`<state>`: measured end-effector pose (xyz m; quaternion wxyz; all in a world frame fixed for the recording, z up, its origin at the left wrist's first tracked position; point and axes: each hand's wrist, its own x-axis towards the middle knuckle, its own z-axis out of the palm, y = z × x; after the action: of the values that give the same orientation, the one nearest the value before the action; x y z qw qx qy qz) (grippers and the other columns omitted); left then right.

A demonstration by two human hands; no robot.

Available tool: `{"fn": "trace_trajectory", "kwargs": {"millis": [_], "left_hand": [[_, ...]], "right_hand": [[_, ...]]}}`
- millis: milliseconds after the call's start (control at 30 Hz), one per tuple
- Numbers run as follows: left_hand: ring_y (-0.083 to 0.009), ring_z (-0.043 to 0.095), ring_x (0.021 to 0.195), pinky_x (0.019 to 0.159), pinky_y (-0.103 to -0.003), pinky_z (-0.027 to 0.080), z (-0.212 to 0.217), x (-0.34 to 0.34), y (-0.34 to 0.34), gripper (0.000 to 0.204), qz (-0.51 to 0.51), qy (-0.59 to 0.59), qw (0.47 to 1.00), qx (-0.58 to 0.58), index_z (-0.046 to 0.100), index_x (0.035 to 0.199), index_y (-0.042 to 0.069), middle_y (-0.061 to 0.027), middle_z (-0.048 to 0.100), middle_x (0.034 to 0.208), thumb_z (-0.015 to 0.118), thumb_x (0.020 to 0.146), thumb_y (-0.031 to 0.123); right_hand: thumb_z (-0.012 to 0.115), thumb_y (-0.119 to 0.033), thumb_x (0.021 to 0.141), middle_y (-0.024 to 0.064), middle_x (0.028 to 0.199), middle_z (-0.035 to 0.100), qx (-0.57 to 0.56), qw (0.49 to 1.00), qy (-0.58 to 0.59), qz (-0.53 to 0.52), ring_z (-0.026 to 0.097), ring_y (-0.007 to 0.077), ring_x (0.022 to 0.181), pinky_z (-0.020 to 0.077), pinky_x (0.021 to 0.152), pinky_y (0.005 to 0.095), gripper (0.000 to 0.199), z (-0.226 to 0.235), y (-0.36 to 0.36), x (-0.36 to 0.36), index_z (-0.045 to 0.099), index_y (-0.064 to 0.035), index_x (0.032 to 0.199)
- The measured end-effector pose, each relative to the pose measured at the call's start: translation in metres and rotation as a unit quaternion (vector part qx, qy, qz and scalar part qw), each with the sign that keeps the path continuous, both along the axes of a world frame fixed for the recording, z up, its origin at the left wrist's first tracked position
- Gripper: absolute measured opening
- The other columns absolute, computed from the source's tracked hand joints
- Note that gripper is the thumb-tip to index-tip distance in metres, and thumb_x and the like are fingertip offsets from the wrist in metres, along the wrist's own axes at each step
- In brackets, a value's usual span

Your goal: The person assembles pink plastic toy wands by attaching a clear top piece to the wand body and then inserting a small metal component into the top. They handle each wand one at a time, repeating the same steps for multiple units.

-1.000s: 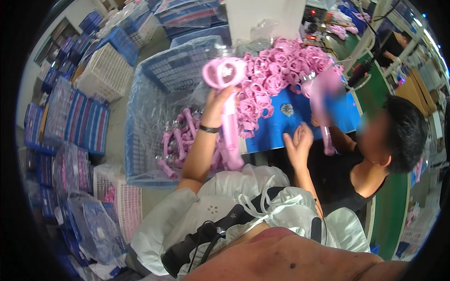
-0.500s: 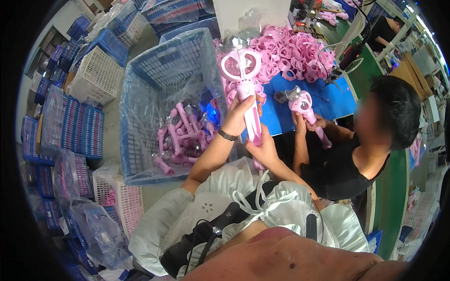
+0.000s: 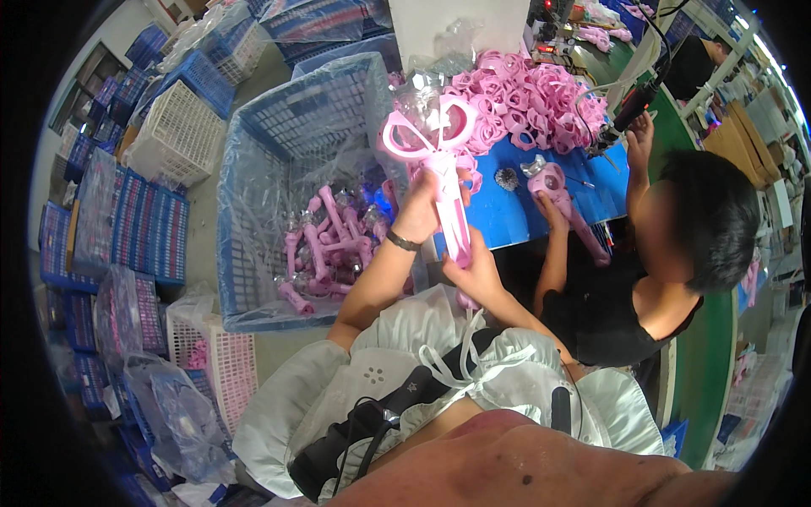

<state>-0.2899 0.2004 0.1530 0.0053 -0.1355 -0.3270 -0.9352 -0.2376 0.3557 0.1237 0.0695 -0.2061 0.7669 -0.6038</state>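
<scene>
Overhead: one pink wand toy (image 3: 439, 182), two-looped head up, upright above near edge of blue table (image 3: 515, 211). Left hand (image 3: 427, 207) wrapped shut round upper shaft; right hand (image 3: 475, 272) clamped on lower shaft. Left of it, one blue crate (image 3: 253, 160), plastic-lined, roughly ten pink wands (image 3: 325, 249) heaped inside. On table, pink ring pile (image 3: 532, 101), uncounted. One co-worker (image 3: 676, 253) at far right.

Bare forearms, thin dark band (image 3: 402, 242) on the left wrist, white ruffled top (image 3: 439, 380) with drawstring bow, black strap (image 3: 397, 406) across the chest
</scene>
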Motion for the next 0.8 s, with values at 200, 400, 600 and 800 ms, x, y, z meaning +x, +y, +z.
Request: {"fn": "trace_trajectory", "kwargs": {"millis": [200,400,600,800], "left_hand": [[-0.0274,0.059,0.103,0.086,-0.040,0.049,0.014,-0.016,-0.008,0.089,0.101,-0.041,0.994,-0.006,0.042,0.128,-0.001,-0.0166,0.056,0.118,0.043,0.076,0.072],[-0.0191,0.060,0.082,0.067,-0.032,0.052,0.004,0.010,0.008,0.036,0.062,-0.037,0.996,-0.057,0.041,0.118,0.007,-0.0119,0.058,0.108,0.055,0.085,0.005],[-0.0205,0.058,0.079,0.070,-0.036,0.052,0.000,0.009,0.007,0.034,0.055,-0.031,0.997,-0.051,0.041,0.119,0.006,-0.0102,0.054,0.101,0.052,0.086,0.007],[-0.0252,0.061,0.089,0.077,-0.038,0.051,0.011,0.001,-0.006,0.058,0.070,0.008,0.997,-0.031,0.044,0.122,0.002,-0.0141,0.057,0.109,0.050,0.088,0.048]], "right_hand": [[0.066,-0.011,0.075,0.0162,0.091,0.062,-0.010,0.999,0.047,0.016,0.062,0.0209,0.079,0.0492,0.071,0.0316,0.057,-0.004,-0.004,0.000,0.041,0.0022,0.124],[0.066,-0.011,0.075,0.0165,0.090,0.062,0.010,0.996,0.085,-0.005,0.062,0.0207,0.078,0.0496,0.069,0.0309,0.057,-0.006,-0.002,0.000,0.041,0.0017,0.124],[0.066,-0.015,0.075,0.0241,0.103,0.059,0.013,0.999,-0.025,0.016,0.061,0.0362,0.095,0.0482,0.080,0.0373,0.060,0.002,-0.002,0.001,0.040,0.0006,0.127],[0.067,-0.014,0.074,0.0230,0.102,0.059,-0.019,0.999,-0.013,0.039,0.062,0.0322,0.094,0.0481,0.080,0.0353,0.060,0.004,0.001,0.001,0.040,0.0021,0.126]]}}
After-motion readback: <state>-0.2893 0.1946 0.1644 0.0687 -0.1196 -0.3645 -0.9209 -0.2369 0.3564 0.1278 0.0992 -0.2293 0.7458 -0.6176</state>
